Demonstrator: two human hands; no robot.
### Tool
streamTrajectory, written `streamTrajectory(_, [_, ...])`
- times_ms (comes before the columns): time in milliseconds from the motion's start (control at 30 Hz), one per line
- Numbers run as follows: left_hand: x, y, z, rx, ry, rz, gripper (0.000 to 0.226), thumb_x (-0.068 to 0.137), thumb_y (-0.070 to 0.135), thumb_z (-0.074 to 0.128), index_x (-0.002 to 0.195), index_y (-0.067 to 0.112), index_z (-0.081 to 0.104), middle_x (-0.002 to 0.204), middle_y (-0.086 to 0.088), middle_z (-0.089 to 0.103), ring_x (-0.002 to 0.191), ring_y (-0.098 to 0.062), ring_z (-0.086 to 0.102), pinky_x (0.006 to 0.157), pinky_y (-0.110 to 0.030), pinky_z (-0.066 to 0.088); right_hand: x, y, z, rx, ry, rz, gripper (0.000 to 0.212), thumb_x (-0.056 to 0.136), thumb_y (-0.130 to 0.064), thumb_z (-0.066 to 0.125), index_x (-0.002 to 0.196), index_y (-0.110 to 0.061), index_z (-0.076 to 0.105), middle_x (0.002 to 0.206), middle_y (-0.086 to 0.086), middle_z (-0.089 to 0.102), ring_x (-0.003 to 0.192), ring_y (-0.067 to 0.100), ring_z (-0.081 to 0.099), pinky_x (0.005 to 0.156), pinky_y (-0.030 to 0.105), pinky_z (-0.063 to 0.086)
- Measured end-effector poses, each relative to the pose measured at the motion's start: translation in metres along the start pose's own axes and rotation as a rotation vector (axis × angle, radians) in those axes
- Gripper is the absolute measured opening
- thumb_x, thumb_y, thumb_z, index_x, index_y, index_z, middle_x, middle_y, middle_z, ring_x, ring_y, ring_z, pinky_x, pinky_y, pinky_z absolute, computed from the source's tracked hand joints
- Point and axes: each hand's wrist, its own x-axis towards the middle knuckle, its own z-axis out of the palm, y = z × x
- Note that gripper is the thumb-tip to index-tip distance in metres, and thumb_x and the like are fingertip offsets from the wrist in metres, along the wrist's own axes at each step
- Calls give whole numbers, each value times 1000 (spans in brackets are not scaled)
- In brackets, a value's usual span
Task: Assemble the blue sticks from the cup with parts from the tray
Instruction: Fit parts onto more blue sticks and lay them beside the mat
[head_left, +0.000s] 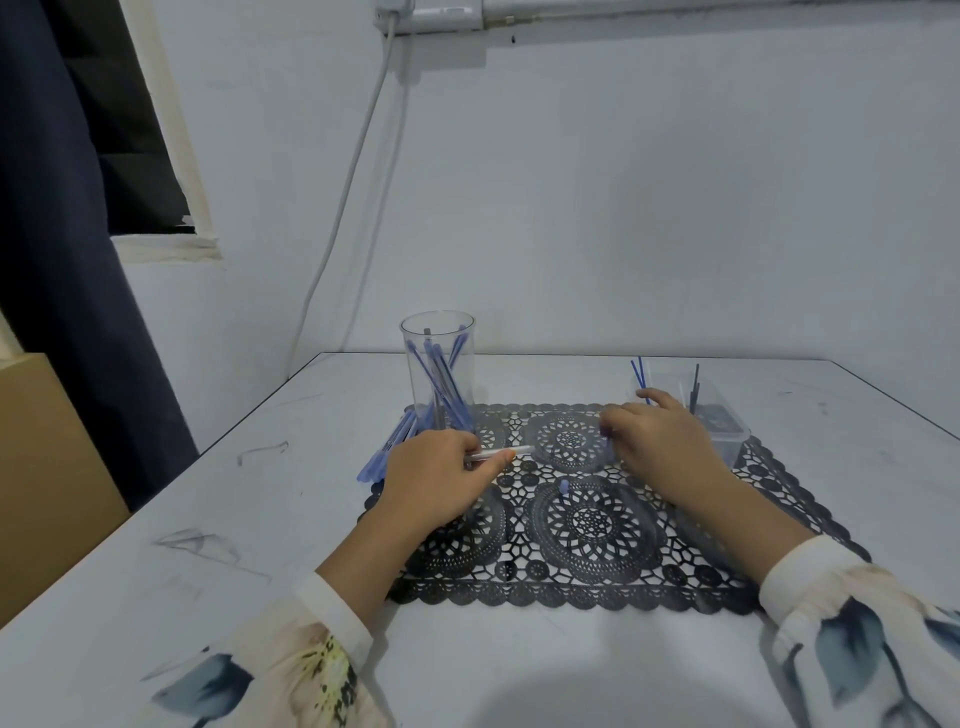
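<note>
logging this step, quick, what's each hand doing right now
Left hand: pinches a clear tube.
Right hand: fingers curled, blurred; cannot tell if it holds anything.

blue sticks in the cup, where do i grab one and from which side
Pinch one of the blue sticks by its top end, coming straight down from above: they lean upright inside the tall clear cup, so its wall blocks any side approach.

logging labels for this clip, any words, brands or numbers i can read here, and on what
No readable text anywhere.
The cup, tray and mat show no lettering.
Any print on the pens beside the cup or the clear tube in the left hand is too blurred to read.
</note>
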Motion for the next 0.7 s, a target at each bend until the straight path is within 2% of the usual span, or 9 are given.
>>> streamTrajectory(100, [1, 0, 1, -9, 4, -4, 49, 86, 62, 42, 71, 20, 62, 65, -1, 62, 63, -12, 56, 54, -27, 40, -1, 5, 5, 32, -49, -4, 27, 53, 1, 82, 64, -18, 65, 62, -4, 67, 53, 14, 61, 89, 45, 48])
streamTrajectory(300, [1, -2, 3, -9, 11, -1, 49, 85, 64, 42, 68, 22, 59, 61, 1, 58, 59, -10, 53, 52, -26, 38, -2, 12, 15, -1, -139, -93, 34, 44, -7, 88, 60, -25, 63, 70, -2, 70, 82, 16, 69, 87, 46, 47])
streamTrajectory(367, [1, -2, 4, -13, 12, 2, 48, 85, 64, 41, 66, 23, 58, 60, 2, 58, 59, -10, 53, 52, -26, 37, -3, 15, 18, -9, -203, -84, 28, 53, -9, 85, 64, -25, 64, 78, -3, 72, 95, 17, 66, 95, 46, 41])
streamTrajectory(433, [1, -2, 4, -12, 13, 2, 50, 85, 64, 41, 68, 21, 60, 62, 0, 59, 60, -11, 54, 53, -27, 39, -4, 16, 18, -34, -283, -49, 14, 73, -13, 73, 77, -26, 68, 97, -4, 71, 115, 16, 56, 107, 43, 25])
streamTrajectory(500, [1, -2, 5, -10, 11, 1, 52, 85, 65, 40, 71, 20, 63, 63, -1, 61, 61, -12, 55, 54, -28, 41, -3, 17, 17, -86, -357, -36, 15, 83, -15, 62, 86, -28, 68, 111, -6, 67, 125, 12, 45, 111, 39, 13])
streamTrajectory(600, [1, -2, 6, -17, 6, -4, 52, 85, 65, 40, 72, 20, 63, 63, -1, 61, 60, -11, 56, 53, -27, 41, -3, 17, 17, -125, -414, -13, 16, 85, -18, 60, 90, -31, 67, 123, -3, 61, 129, 11, 39, 113, 38, 8])
streamTrajectory(700, [1, -2, 6, -27, 6, -7, 52, 85, 65, 41, 70, 20, 63, 62, 0, 60, 60, -12, 55, 53, -27, 40, -3, 18, 16, -136, -426, 4, 18, 84, -18, 59, 91, -32, 66, 125, -2, 59, 128, 11, 40, 113, 38, 7])
